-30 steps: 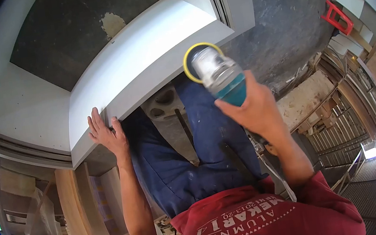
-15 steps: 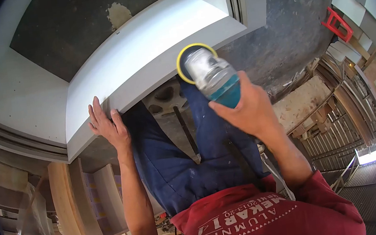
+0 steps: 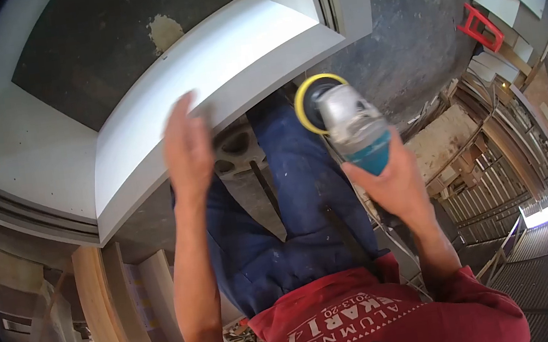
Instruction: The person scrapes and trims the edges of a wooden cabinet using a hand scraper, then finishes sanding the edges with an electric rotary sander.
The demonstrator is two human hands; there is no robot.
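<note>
My right hand [image 3: 397,182] is wrapped round the teal body of a power sander [image 3: 354,122], whose round pad with a yellow rim points up and to the left, clear of the frame. My left hand [image 3: 188,151], smeared by motion, is over the front edge of a white frame panel [image 3: 220,74]; its fingers point upward, and contact with the edge cannot be made out. The white frame curves across the upper left, with grooved strips along its left and right sides.
Below the frame are my legs in blue trousers [image 3: 310,180]. A red plastic stool [image 3: 480,27] stands at the upper right on the dark floor [image 3: 420,20]. Wooden boards [image 3: 106,317] are at the lower left, and stacked timber lies at the right.
My left hand has lifted from its spot on the panel edge and moved right. My right hand has drawn the sander right and slightly down, away from the frame edge.
</note>
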